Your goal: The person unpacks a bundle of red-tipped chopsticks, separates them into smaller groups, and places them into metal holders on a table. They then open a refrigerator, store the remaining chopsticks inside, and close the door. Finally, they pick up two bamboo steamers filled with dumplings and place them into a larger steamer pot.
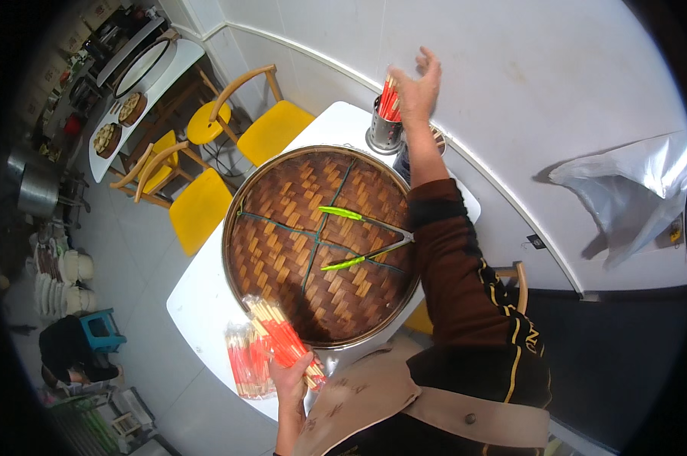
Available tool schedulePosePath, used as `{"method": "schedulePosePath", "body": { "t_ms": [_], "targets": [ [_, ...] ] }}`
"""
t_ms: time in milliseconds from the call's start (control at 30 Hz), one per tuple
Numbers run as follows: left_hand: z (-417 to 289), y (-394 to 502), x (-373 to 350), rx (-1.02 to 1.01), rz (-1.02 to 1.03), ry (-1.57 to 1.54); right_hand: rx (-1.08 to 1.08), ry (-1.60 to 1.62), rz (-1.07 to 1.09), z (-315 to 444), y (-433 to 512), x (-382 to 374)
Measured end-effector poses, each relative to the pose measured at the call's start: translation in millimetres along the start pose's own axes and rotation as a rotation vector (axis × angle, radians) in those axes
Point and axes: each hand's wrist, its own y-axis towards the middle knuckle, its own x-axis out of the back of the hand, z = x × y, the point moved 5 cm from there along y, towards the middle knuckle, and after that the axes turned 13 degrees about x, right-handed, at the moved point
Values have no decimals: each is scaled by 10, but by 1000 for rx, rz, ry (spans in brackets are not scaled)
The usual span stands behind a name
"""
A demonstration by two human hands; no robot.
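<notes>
My left hand (pixel 291 373) grips a bundle of wrapped wooden chopsticks (pixel 283 336) with red sleeves, near the table's front left edge. More wrapped chopsticks (pixel 245 362) lie on the white table (pixel 198 296) beside it. At the far side, my right hand (pixel 420 85) is raised with fingers apart, beside the tops of red-sleeved chopsticks (pixel 388 102) standing in a perforated metal holder (pixel 384 135). A large round woven bamboo steamer lid (pixel 280 251) fills the middle of the table. Metal tongs with green tips (pixel 343 212) rest on it, their arms spread.
A second holder (pixel 437 137) stands by the wall, partly behind my right forearm. Yellow chairs (pixel 278 131) are at the left, near another table (pixel 166 80) with small steamers. A person (pixel 69 350) is low at the far left by a blue stool (pixel 104 332). Plastic sheeting (pixel 623 188) hangs right.
</notes>
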Motion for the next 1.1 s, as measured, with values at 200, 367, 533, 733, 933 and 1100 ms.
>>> {"method": "schedulePosePath", "body": {
  "t_ms": [200, 367, 533, 733, 933, 1100],
  "targets": [
    [-97, -20, -131, 30, 76, -36, -249, 591, 61, 228, -228, 610],
    [-223, 48, -359, 68, 205, -5, -408, 590, 285, 446, -1283, 1199],
    [-323, 207, -676, 150, 321, 63, -770, 656, 354, 580, -2096, 1571],
    [-194, 268, -1055, 225, 500, 162, -815, 681, 301, 672, -2320, 1935],
    [-65, 203, -1023, 243, 475, 146, -727, 567, 260, 535, -1897, 1948],
    [-84, 143, -902, 209, 446, 46, -686, 692, 267, 621, -1720, 1717]
  ]
}}
